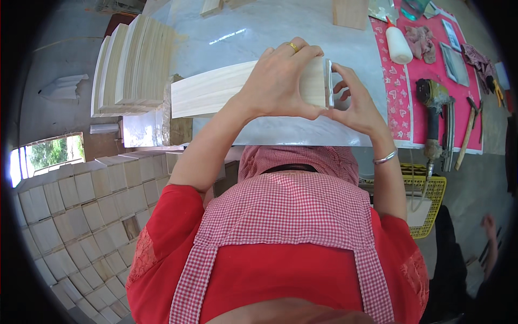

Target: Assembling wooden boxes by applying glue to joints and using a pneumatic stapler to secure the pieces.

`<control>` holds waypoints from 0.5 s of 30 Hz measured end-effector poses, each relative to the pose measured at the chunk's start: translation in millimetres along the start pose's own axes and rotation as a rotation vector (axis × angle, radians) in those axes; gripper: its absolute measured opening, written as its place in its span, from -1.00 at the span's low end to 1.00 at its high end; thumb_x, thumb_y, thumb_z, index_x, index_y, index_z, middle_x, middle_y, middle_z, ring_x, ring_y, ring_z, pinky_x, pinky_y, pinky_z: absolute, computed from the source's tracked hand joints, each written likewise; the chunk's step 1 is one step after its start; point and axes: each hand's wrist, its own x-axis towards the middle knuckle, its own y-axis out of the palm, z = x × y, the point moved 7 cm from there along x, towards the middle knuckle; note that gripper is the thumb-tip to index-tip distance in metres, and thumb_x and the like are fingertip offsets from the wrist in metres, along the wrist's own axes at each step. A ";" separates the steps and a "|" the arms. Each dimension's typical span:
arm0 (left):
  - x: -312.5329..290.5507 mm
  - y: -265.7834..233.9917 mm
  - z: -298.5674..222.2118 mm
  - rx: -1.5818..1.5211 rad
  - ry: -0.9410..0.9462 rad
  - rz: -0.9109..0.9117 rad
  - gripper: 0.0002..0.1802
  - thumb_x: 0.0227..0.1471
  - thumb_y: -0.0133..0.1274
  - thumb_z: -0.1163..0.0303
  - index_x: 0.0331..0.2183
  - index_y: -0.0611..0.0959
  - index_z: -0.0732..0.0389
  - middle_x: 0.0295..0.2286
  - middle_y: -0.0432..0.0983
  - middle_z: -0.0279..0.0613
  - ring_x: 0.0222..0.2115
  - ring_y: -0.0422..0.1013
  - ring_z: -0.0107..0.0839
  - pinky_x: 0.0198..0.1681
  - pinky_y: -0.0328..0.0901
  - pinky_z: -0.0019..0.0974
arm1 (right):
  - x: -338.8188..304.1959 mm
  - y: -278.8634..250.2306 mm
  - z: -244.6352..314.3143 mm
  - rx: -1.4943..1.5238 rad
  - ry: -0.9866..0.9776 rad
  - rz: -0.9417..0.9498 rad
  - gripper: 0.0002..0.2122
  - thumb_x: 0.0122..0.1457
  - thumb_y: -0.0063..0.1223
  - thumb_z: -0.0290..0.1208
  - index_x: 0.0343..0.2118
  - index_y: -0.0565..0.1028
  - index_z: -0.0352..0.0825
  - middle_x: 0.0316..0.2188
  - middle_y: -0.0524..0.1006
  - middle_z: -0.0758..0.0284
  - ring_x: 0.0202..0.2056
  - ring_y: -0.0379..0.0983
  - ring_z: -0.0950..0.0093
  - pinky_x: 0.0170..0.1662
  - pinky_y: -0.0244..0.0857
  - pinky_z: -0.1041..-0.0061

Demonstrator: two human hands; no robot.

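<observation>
The board [213, 86] lies over the table [286, 24]; our left hand [281, 81] grips its edges, our right [356, 102] pinches the end strip [328, 82]. We should press evenly, edges flush.

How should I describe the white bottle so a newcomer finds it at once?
At the right end of the pale table is a pink cloth. Near the cloth's left edge, beside a crumpled pink rag, is the white bottle. Its pointed red tip sets it apart from its neighbours.
</observation>
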 end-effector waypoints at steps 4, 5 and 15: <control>1.9 9.1 2.9 -0.015 0.004 -0.039 -0.11 -0.57 0.37 0.02 -0.11 0.52 0.23 -0.21 0.43 -0.08 -0.21 0.41 -0.09 -0.16 0.26 -0.14 | 0.0 3.2 -2.5 0.021 0.038 0.023 -0.13 -0.26 0.38 -0.48 0.22 0.20 -0.25 0.07 0.33 0.32 -0.22 0.39 0.48 -0.26 0.34 0.53; 3.5 10.5 2.9 -0.020 0.003 -0.046 -0.12 -0.57 0.37 0.02 -0.11 0.52 0.22 -0.21 0.43 -0.08 -0.22 0.41 -0.09 -0.16 0.26 -0.14 | 0.6 2.7 -2.9 0.025 0.026 0.022 -0.13 -0.26 0.38 -0.48 0.22 0.20 -0.25 0.07 0.33 0.32 -0.22 0.39 0.48 -0.26 0.34 0.53; 14.7 14.1 1.9 -0.074 0.011 0.051 -0.10 -0.59 0.38 0.13 -0.11 0.48 0.33 -0.24 0.41 0.05 -0.21 0.38 0.03 -0.14 0.30 -0.08 | 4.2 5.9 -5.7 0.087 -0.088 0.001 -0.13 -0.27 0.41 -0.39 0.19 0.18 -0.33 0.05 0.31 0.22 -0.23 0.42 0.41 -0.26 0.42 0.48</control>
